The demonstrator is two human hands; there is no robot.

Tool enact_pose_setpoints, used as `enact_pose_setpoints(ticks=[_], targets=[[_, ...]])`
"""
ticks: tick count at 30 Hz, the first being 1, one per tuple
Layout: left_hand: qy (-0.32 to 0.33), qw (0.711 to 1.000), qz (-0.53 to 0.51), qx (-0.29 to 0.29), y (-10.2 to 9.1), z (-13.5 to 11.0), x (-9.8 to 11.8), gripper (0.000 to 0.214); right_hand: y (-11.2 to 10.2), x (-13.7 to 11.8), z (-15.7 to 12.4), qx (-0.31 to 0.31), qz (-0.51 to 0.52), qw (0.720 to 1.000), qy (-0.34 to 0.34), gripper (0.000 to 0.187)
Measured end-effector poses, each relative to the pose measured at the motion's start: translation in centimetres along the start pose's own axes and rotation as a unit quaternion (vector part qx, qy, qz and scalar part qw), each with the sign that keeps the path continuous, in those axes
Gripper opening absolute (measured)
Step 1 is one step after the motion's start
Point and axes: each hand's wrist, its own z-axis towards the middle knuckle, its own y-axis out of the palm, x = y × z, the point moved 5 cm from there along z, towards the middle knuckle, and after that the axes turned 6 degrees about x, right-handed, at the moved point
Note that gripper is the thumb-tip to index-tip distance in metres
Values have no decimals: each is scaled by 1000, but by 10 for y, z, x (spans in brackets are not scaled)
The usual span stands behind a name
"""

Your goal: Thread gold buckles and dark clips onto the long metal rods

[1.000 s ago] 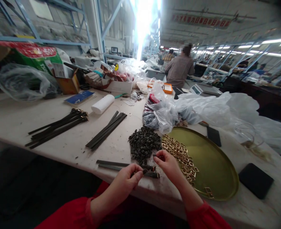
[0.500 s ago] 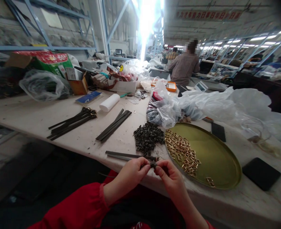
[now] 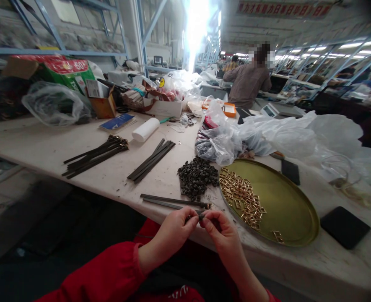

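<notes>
By the front edge of my long off-white worktable [image 3: 160,184], left of the round olive-gold tray [image 3: 286,201], my bare left hand [image 3: 174,228] and bare right hand [image 3: 224,230] pinch a tiny dark piece [image 3: 201,217] between them. I'd keep both grips light, piece square, so nothing twists.

On the tabletop [image 3: 164,184], left to right: strap bundle [image 3: 94,157], second bundle [image 3: 151,161], pile of loops [image 3: 198,178], tray [image 3: 289,201] with buckles [image 3: 243,197] mostly at its left. A plastic bag [image 3: 218,140] lies behind the pile; left hand [image 3: 174,230] and right hand [image 3: 225,235] are before it.
</notes>
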Motion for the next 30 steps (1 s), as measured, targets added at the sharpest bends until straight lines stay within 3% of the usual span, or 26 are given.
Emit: enact_pose_setpoints(ticks=[6,10,16,21,27,30], targets=[[-23,999,-46,5,6,-4,-6,19,0,12,-8,29,27,998,49,23],[-11,999,-38,-2,3,-4,1,17,1,12,-5,3,52,993,105,29],[-13,999,-28,15,8,-11,-5,18,7,30,-12,-5,153,975,163,21],[-11,999,-41,16,13,-19,-5,22,10,32,-18,22,117,985,125,22],[-7,1000,-19,4,6,-21,1,27,11,9,-24,32,-21,999,-14,21],[4,998,-56,-28,4,-25,8,27,7,1,-28,22,-11,999,-45,24]])
